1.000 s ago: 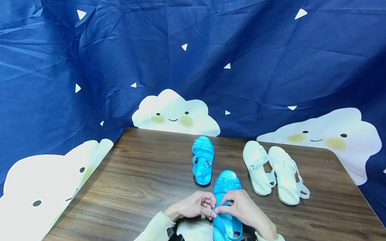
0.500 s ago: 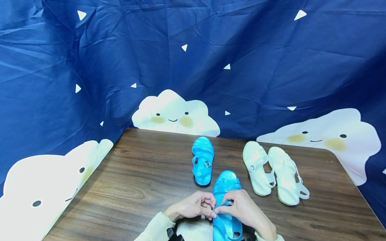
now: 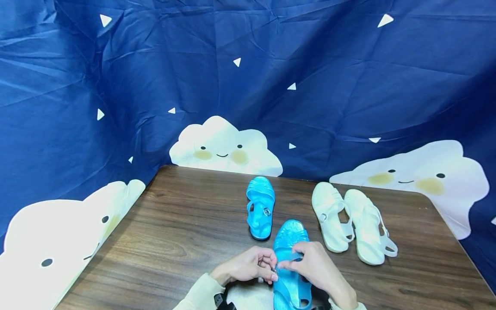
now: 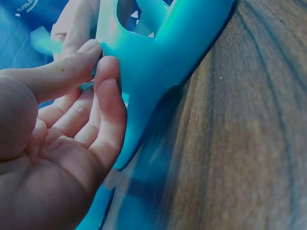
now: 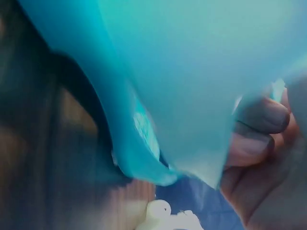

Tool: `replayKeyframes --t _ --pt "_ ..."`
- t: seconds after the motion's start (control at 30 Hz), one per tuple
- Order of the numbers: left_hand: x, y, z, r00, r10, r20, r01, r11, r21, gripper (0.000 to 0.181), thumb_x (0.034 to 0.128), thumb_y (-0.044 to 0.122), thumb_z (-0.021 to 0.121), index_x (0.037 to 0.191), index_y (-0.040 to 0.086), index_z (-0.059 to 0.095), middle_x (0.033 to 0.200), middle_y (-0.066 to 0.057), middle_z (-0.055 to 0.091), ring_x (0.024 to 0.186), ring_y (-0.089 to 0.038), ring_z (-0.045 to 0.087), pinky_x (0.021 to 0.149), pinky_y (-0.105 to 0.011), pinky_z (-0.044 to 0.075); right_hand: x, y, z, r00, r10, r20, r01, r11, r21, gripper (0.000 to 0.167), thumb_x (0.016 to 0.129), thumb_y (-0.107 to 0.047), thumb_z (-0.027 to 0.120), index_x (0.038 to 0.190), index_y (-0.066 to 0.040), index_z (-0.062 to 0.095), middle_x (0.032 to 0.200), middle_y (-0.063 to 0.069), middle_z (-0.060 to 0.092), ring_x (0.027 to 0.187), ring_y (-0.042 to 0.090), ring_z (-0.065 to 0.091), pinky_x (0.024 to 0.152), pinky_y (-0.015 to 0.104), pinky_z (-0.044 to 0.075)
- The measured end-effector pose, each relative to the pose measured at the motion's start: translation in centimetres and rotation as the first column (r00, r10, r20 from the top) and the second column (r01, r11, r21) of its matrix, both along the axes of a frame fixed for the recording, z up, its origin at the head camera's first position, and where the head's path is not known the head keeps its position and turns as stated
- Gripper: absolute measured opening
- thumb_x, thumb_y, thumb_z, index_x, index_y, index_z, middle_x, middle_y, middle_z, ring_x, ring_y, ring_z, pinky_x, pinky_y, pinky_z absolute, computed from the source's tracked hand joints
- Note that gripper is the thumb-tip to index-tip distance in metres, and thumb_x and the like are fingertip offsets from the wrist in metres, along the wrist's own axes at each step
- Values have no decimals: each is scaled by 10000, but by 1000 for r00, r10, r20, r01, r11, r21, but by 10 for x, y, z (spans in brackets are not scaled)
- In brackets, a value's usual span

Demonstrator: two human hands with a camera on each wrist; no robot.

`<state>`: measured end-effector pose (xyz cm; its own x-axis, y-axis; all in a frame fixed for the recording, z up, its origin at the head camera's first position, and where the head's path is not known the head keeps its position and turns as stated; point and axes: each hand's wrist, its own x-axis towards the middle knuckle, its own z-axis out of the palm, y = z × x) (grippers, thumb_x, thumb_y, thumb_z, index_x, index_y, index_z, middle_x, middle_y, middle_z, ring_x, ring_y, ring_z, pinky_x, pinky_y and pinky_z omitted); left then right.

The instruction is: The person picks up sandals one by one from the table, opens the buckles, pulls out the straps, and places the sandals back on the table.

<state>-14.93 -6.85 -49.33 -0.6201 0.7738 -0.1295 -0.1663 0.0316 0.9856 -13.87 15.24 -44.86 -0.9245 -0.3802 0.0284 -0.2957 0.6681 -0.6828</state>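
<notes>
A blue jelly sandal [image 3: 291, 234] stands toe away from me at the table's front. At its left side, my left hand [image 3: 248, 264] pinches the strap's buckle area between thumb and index finger; the left wrist view shows that thumb and index tip against the blue sandal [image 4: 158, 67], other fingers bent. My right hand [image 3: 319, 268] is over the sandal, thumb and index holding the blue strap, whose end pokes out in the left wrist view. Blurred blue plastic [image 5: 182, 86] fills the right wrist view. The buckle itself is mostly hidden by fingers.
A second blue sandal [image 3: 261, 209] stands farther back. Two white sandals [image 3: 329, 215] are side by side to the right. The brown wooden table [image 3: 182, 215] ends at a blue cloth backdrop [image 3: 255, 86] with clouds. Something pale lies below my hands.
My right hand has shifted slightly right, its fingertips moving a little away from those of my left. My left hand and the other sandals look unmoved.
</notes>
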Motion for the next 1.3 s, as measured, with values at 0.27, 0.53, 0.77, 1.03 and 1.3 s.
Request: replayKeyframes --t 0.27,0.53,0.77,1.03,1.3 --pt "0 0 0 1000 -9 3 9 1000 0 280 881 -38 636 989 -185 424 787 -4 611 675 -29 605 642 -173 491 -1 5 4 999 -30 13 30 999 -32 305 774 -406 784 682 -210 569 574 -102 359 489 11 336 484 192 340" --pt "1 -1 3 1000 -4 9 4 1000 -13 302 871 -32 651 1011 -177 426 779 10 620 670 -28 606 604 -181 467 -4 10 2 995 102 -23 -103 993 -65 125 943 -158 598 836 -162 661 731 -79 549 594 -7 447 546 200 417" --pt "0 -2 5 1000 -13 7 13 999 -36 306 893 9 646 1036 -161 435 795 25 635 680 -35 623 609 -175 489 -5 19 6 988 151 -25 -153 986 -68 203 986 -238 553 1033 -118 710 1000 0 679 833 10 567 707 221 494" --pt "2 1 5 995 90 -34 -93 992 -87 277 885 82 683 961 -119 509 752 16 630 649 -81 620 619 -204 521 -2 26 17 975 177 134 -149 969 -195 287 975 -45 462 1194 34 630 1200 249 624 766 87 679 647 238 565" --pt "3 3 6 988 149 -43 -153 979 -133 244 856 109 708 895 -65 542 702 29 602 608 -92 605 581 -200 499 4 23 20 993 106 -51 -112 985 -128 285 969 -93 537 1223 -74 665 1178 27 643 922 72 580 705 231 513"
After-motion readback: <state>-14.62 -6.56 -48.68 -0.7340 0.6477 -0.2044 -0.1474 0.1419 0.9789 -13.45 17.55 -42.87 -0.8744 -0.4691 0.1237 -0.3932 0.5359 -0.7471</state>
